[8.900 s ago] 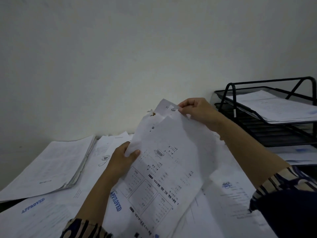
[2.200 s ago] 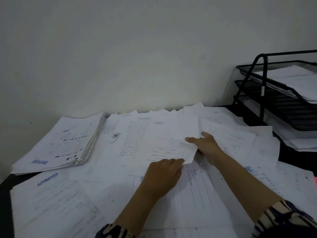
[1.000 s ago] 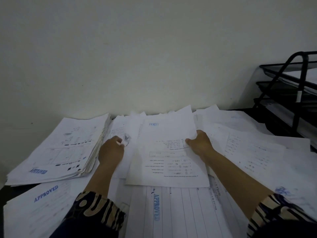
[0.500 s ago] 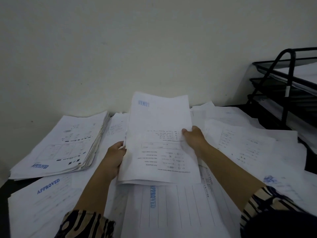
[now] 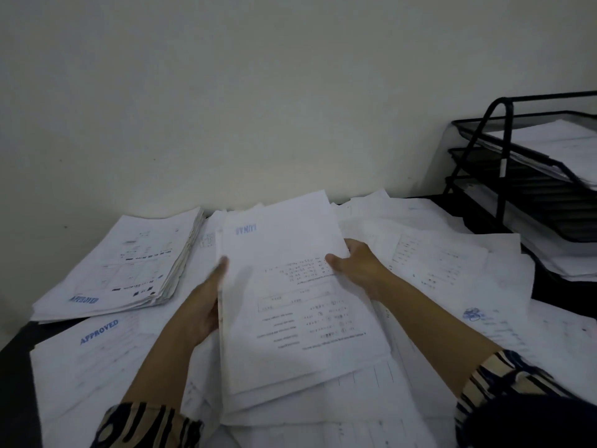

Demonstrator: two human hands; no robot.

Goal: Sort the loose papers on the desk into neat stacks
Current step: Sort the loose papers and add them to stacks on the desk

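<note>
So both hands have a bundle of sheets (image 5: 290, 302) lifted over the messy table (image 5: 16, 367): left hand (image 5: 206, 305) grips its left edge, right hand (image 5: 358, 266) pinches the right edge. A neat stack (image 5: 129, 263) sits far left, with a black tray rack (image 5: 533, 176) on the right.

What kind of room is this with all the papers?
Probably an office desk. White printed papers, some with a blue APPROVED stamp, cover the dark desk; a thick sorted paper stack lies at the left, and a black wire-mesh tiered letter tray holds more sheets.
</note>
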